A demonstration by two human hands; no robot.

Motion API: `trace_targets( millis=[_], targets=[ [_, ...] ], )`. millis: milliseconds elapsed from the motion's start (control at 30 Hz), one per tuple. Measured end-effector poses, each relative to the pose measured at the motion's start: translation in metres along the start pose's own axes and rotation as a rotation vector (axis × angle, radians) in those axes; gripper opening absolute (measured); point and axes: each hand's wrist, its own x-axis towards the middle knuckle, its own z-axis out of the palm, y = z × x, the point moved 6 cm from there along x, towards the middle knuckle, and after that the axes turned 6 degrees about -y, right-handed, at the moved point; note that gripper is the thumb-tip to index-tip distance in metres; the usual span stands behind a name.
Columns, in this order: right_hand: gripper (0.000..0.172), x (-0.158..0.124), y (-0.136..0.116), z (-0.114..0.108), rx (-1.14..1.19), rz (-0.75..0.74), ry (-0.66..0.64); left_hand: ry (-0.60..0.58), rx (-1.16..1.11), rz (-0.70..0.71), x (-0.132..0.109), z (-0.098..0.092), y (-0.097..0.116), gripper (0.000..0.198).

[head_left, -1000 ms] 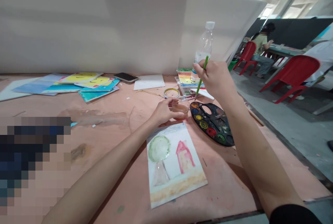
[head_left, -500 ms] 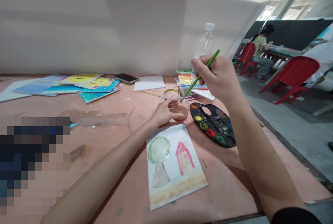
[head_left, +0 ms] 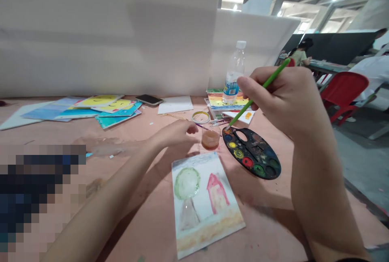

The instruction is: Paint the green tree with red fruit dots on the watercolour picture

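My right hand point(head_left: 285, 99) is closed around a green paintbrush point(head_left: 258, 93), and the brush tip touches the orange well at the upper left of the black oval paint palette point(head_left: 252, 153). My left hand point(head_left: 174, 132) hovers just left of a small clear cup of brownish water point(head_left: 210, 136), fingers loosely curled, holding nothing. In front of me lies a watercolour sheet point(head_left: 203, 203) with a green tree and a red house.
A water bottle point(head_left: 233, 73) stands on a stack of painted sheets point(head_left: 220, 102). A tape roll point(head_left: 200, 116), a phone point(head_left: 148, 99) and more paintings point(head_left: 100, 106) lie further back. White boards wall the table. Red chairs point(head_left: 345, 89) and a seated person point(head_left: 299, 53) are at right.
My left hand let go of the water cup and lifted off to its left. My right hand swung the brush from over the cup down to the palette's orange well.
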Motion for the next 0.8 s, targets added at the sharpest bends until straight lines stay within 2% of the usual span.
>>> trace_targets(
  millis=[33, 133, 300, 367, 433, 500, 600, 700, 800],
  targets=[
    [0.043, -0.001, 0.000, -0.003, -0.013, 0.006, 0.015, 0.009, 0.061, -0.020, -0.003, -0.007, 0.002, 0.024],
    [0.043, -0.003, 0.003, -0.007, -0.059, 0.035, -0.014, 0.036, 0.237, -0.073, -0.014, -0.018, 0.016, 0.023],
    [0.045, -0.002, 0.004, -0.006, -0.060, 0.075, -0.136, 0.102, 0.460, -0.061, -0.041, -0.031, 0.062, 0.036],
    [0.047, -0.003, 0.004, -0.005, -0.055, 0.103, -0.187, 0.064, 0.441, -0.044, -0.053, -0.037, 0.076, 0.031],
    [0.048, -0.005, 0.006, -0.001, -0.058, 0.121, -0.245, -0.049, 0.389, -0.079, -0.059, -0.038, 0.078, 0.026],
    [0.046, -0.006, 0.008, 0.006, -0.066, 0.138, -0.307, -0.162, 0.289, -0.112, -0.056, -0.033, 0.066, 0.023],
    [0.040, -0.006, 0.010, 0.015, -0.032, 0.127, -0.355, -0.251, 0.067, -0.112, -0.037, -0.015, 0.033, 0.015],
    [0.040, -0.005, 0.010, 0.010, -0.012, 0.083, -0.267, -0.266, 0.014, -0.146, -0.015, 0.006, -0.007, 0.012],
    [0.043, -0.007, 0.015, -0.007, -0.092, 0.085, -0.181, -0.355, -0.091, -0.114, 0.000, 0.030, -0.030, 0.014]
  ],
)
